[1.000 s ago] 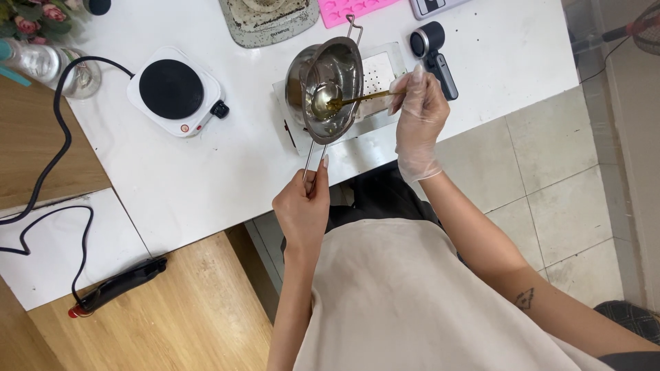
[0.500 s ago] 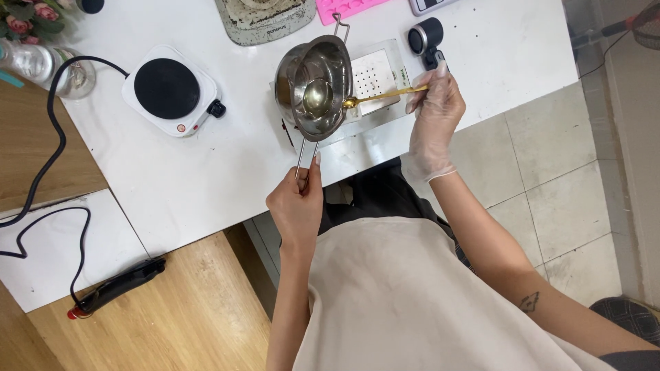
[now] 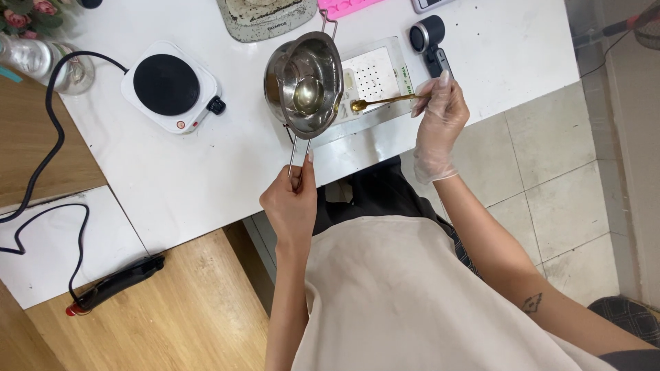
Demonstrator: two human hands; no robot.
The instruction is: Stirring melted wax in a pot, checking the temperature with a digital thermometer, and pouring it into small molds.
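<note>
Shiny silver pot [image 3: 304,82] holding pale yellowish liquid, gold spoon [image 3: 377,103] right of the pot, white hot plate [image 3: 172,86] with black disc left of it, pink mould [image 3: 348,6] above it, white table [image 3: 206,165], cream apron [image 3: 405,295]

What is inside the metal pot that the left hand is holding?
Inside the metal pot lies a small pool of clear yellowish liquid on the bottom. The gold spoon in the right hand is outside it. The table under the pot is hidden.

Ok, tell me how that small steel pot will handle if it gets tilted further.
The steel pot, held by its thin handle in the left hand, probably feels bowl-heavy. The shallow liquid inside would likely run toward the lower rim. It looks rigid.
</note>
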